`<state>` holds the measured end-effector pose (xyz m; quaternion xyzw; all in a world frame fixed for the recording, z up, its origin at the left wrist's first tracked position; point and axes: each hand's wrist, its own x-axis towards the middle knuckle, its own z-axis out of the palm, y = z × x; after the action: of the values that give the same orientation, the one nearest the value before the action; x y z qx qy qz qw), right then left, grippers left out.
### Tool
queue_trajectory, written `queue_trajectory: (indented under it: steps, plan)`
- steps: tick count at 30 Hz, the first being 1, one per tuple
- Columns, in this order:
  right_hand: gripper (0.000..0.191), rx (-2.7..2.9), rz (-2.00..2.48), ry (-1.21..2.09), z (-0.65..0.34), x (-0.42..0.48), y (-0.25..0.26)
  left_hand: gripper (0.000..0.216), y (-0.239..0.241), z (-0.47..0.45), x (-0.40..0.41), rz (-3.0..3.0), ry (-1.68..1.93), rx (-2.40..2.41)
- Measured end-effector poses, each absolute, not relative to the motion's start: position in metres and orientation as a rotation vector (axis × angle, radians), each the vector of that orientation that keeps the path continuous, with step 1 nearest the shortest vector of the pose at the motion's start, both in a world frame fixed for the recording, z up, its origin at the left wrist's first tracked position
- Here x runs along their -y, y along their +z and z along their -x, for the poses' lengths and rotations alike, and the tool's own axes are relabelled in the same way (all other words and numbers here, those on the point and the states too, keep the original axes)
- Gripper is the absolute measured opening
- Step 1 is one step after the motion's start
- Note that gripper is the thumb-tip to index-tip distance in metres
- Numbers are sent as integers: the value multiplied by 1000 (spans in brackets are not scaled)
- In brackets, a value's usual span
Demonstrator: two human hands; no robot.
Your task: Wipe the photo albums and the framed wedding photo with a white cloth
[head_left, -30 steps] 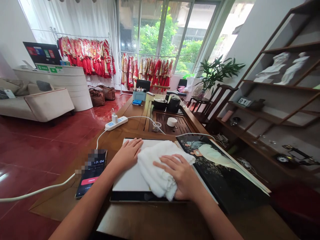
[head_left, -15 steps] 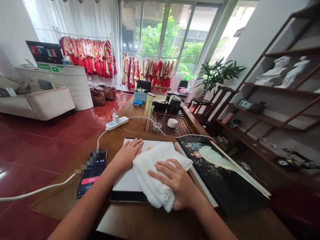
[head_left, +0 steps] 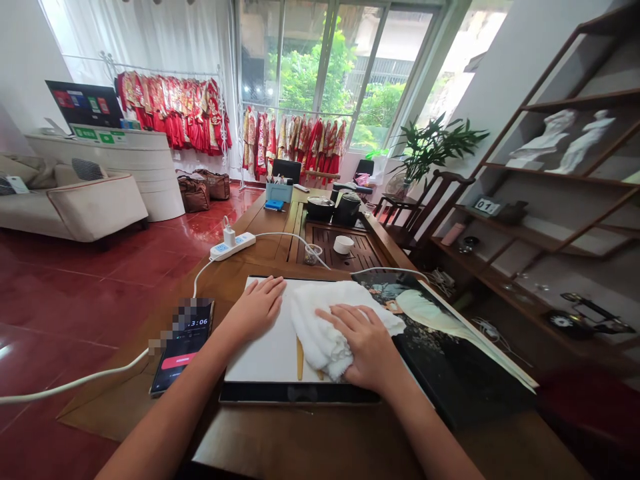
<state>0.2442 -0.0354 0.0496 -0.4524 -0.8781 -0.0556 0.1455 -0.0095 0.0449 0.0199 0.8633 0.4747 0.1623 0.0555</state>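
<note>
My left hand (head_left: 261, 308) lies flat, fingers stretched, on the upper left of a white panel (head_left: 265, 360) with black edges, perhaps an album or a framed picture. A gold-coloured mark (head_left: 299, 360) shows on the panel's surface. Over the panel's right half, my right hand (head_left: 363, 340) grips a bunched white towel (head_left: 320, 320), its fingers curved on top and pressing down. The towel hides part of the panel and overlaps a dark photo panel (head_left: 440, 347) on the right, which shows a figure in a pale dress.
A phone (head_left: 183, 347) with a cable lies left of the panel on the wooden table (head_left: 270, 443). Behind are a power strip (head_left: 233, 246), a tea tray (head_left: 367, 257) with a white cup (head_left: 343, 245), and black pots (head_left: 347, 208). Shelves (head_left: 565, 247) stand at the right.
My right hand and the towel have moved right and away from me, uncovering more of the panel and its gold mark. My left hand stays nearly in place.
</note>
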Motion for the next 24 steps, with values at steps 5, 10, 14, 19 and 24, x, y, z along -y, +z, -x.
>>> queue_trajectory:
  steps: [5,10,14,19,24]
  plan:
    - [83,2684,980,-74,-238,41,46,47,20,9,-46,-2623,478,-1444]
    - [87,2831,772,-45,-234,44,42,46,18,9,-48,-2639,461,-1451]
    - [84,2780,902,-44,-237,41,46,47,19,10,-47,-2637,454,-1446]
    - [77,2529,1308,-119,-240,38,51,48,20,10,-45,-2625,463,-1448]
    - [74,2417,1433,-191,-243,35,50,48,19,9,-45,-2620,498,-1448]
